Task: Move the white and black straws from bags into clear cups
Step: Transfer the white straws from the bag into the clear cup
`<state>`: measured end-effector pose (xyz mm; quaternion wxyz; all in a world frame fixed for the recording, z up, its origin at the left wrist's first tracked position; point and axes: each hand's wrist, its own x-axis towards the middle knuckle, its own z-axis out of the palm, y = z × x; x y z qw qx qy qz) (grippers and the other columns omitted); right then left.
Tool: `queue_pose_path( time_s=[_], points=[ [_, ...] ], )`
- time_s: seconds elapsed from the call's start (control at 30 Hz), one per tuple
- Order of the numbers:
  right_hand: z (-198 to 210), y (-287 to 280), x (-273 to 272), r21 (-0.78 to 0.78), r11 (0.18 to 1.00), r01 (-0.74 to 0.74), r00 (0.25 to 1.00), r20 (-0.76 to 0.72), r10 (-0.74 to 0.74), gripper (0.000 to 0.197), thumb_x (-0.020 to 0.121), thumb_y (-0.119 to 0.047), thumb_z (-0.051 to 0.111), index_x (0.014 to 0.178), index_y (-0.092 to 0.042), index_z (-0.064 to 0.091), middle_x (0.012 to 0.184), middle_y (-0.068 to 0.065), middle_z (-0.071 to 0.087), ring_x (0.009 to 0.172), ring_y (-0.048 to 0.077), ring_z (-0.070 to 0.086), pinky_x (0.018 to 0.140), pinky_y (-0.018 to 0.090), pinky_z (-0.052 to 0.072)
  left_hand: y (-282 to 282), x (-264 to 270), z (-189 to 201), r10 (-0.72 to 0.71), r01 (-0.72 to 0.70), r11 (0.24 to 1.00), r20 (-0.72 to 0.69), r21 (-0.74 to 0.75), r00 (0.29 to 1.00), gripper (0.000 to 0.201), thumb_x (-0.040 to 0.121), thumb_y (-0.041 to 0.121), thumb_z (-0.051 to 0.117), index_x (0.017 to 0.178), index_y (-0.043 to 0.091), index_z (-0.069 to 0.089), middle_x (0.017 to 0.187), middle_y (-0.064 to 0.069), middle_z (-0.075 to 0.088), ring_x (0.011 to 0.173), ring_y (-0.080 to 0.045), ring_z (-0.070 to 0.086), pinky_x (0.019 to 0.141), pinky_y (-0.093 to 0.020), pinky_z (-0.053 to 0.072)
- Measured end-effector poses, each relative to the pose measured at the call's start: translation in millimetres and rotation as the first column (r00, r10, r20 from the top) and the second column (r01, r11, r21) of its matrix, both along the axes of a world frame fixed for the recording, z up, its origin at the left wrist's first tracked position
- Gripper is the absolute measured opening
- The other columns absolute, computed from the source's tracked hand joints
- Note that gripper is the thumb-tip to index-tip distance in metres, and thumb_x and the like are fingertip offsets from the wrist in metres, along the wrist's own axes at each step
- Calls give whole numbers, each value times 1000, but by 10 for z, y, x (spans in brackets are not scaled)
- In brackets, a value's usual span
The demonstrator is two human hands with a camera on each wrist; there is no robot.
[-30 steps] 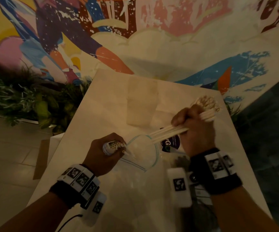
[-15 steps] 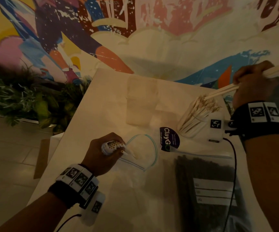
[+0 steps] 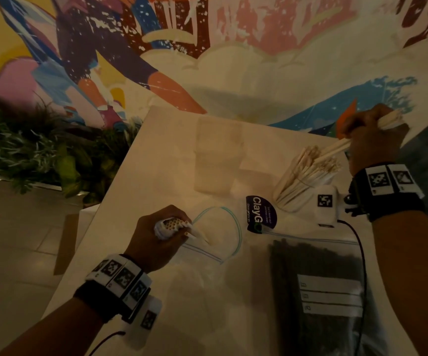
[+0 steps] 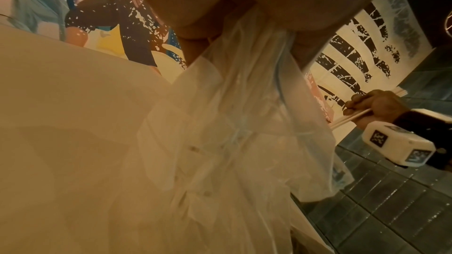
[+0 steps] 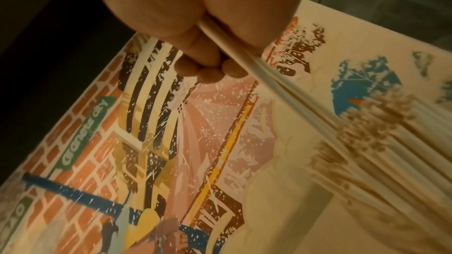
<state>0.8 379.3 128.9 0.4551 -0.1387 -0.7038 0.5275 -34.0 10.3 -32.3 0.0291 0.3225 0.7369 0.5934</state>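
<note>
My right hand (image 3: 369,140) grips a few white straws (image 3: 336,147) at the table's far right, their lower ends pointing into the clear cup (image 3: 297,191) that stands full of white straws. The same straws (image 5: 269,84) run from my curled fingers toward the cup's bundle (image 5: 381,152) in the right wrist view. My left hand (image 3: 161,235) grips a bunch of white straws (image 3: 171,224) together with the mouth of a clear zip bag (image 3: 218,235). That bag (image 4: 232,123) hangs crumpled below my palm. A second bag of black straws (image 3: 315,291) lies flat at the near right.
An empty clear cup (image 3: 218,155) stands at the table's far middle. A dark round sticker (image 3: 260,210) lies between the bags. A cable (image 3: 359,253) runs from my right wrist across the black-straw bag. Plants (image 3: 40,155) line the table's left; a painted wall rises behind.
My right hand swung from the zip bag's mouth up to the far right with its straws, then lowered them toward the filled cup. My left hand stayed put.
</note>
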Motion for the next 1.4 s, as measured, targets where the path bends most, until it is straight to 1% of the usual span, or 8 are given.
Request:
queue_pose_path(
  time_s=[0.37,0.5,0.67,1.03,1.1,1.17,1.23,1.4],
  points=[
    [-86,-80,38,12,967,-253,962,106,250,41,69,21,50,61,-16,33,56,-6,66,62,11,66,73,33,57,0,13,-3,5,-5,1000,-12,-6,1000,24,75,38,66,81,15,69,83,6,68,75,-6,65,67,-23,52],
    [-85,29,49,10,977,-213,969,129,210,42,71,22,49,62,-16,33,58,-5,68,64,12,68,72,31,57,-15,8,-35,-2,1,1000,32,24,999,16,76,35,68,83,20,68,81,1,69,77,-17,67,67,-38,54],
    [-98,204,21,-2,997,-71,990,125,71,36,76,14,47,62,-18,38,62,-1,70,66,25,66,71,38,56,-24,6,-25,8,-8,1000,-1,-4,1000,17,76,39,67,87,26,66,81,6,68,75,-14,66,66,-38,53],
    [-335,187,-67,-42,998,-47,962,268,56,39,73,21,39,66,-17,34,56,-5,66,56,13,61,57,25,49,-38,-1,-41,30,-30,1000,-28,-8,999,18,77,39,66,89,27,66,81,6,68,73,-11,66,65,-36,53],
    [-388,164,-82,16,999,30,930,367,-34,32,81,14,45,72,-17,50,71,-6,68,71,18,64,68,31,52,-37,-2,-42,30,-30,1000,-24,-10,999,19,77,40,66,90,26,66,82,7,68,73,-8,65,66,-32,53],
    [-466,192,-73,227,969,100,765,606,-221,9,87,-10,58,91,-12,66,99,6,69,94,28,63,80,33,48,-35,4,-38,30,-31,1000,-25,-2,999,21,77,40,66,91,25,66,84,8,68,74,-5,65,66,-26,53],
    [-571,228,-72,282,954,99,618,735,-281,35,80,-36,68,104,-11,64,112,14,66,106,33,60,91,39,48,-30,5,-29,19,-19,1000,-5,17,1000,20,77,40,67,88,23,67,84,7,69,76,-6,66,68,-24,53],
    [-378,231,-151,359,900,247,819,419,-391,94,70,-47,77,144,-16,27,149,8,34,135,23,35,105,32,35,-34,-9,-12,21,-22,999,8,32,1000,34,77,53,68,87,21,67,82,6,69,76,-10,66,68,-27,53]
  ],
)
